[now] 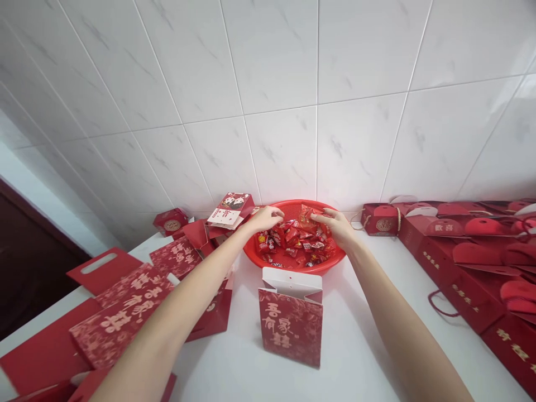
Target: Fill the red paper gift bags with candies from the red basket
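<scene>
Wrapped sweets (pixel 292 233) lie in the red basket (pixel 251 258), probably light, slick and crinkly, best pinched by their wrapper edges. Our right hand's (pixel 338 228) grip holds a red packet (pixel 309 222); we cannot tell whether our left hand (pixel 264 219) grasps anything.

bare forearms (pixel 184 296) — slim, bare hands (pixel 338 228)

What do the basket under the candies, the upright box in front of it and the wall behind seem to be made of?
Basket: probably glossy plastic; bright, moulded, perforated.
Box: likely printed card; flat panels, creased folds, white inside.
Wall: glazed tile, perhaps ceramic; grout lines, soft sheen.
</scene>
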### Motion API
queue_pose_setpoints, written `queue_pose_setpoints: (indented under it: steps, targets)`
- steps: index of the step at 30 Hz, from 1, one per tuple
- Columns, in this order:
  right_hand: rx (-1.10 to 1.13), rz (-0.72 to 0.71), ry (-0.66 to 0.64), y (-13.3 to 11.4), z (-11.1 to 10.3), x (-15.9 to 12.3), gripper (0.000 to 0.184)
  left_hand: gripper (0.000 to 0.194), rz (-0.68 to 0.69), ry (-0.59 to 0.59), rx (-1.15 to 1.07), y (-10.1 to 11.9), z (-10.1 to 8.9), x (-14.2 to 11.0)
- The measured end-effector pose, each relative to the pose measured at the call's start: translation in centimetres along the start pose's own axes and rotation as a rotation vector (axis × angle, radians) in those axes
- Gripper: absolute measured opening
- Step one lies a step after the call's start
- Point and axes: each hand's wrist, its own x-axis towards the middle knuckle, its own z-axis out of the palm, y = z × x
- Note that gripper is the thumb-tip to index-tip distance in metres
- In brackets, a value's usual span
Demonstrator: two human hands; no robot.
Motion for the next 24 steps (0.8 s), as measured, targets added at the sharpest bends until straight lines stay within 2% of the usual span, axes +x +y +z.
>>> queue_pose_setpoints:
  steps: [3,6,11,17,24]
  targets:
    - [0.008,-0.001,0.009,-0.1,0.0,0.2,0.029,0.022,-0.004,0.011,0.177,-0.9,-2.1,0.2]
    - [0.009,-0.013,0.021,-0.1,0.0,0.3,0.028,0.025,-0.006,0.013,0.295,-1.8,-2.8,0.3]
    - [0.003,-0.025,0.027,0.0,0.1,0.2,0.029,0.005,-0.042,-0.019,0.418,-3.4,-1.7,0.8]
    - [-0.003,-0.016,0.025,0.1,0.0,0.1,0.033,0.017,-0.110,-0.026,0.527,-4.4,0.2,1.3]
    - [0.005,-0.045,0.007,0.4,-0.1,0.3,0.038,0.027,-0.157,-0.151,0.766,-3.8,0.2,0.6]
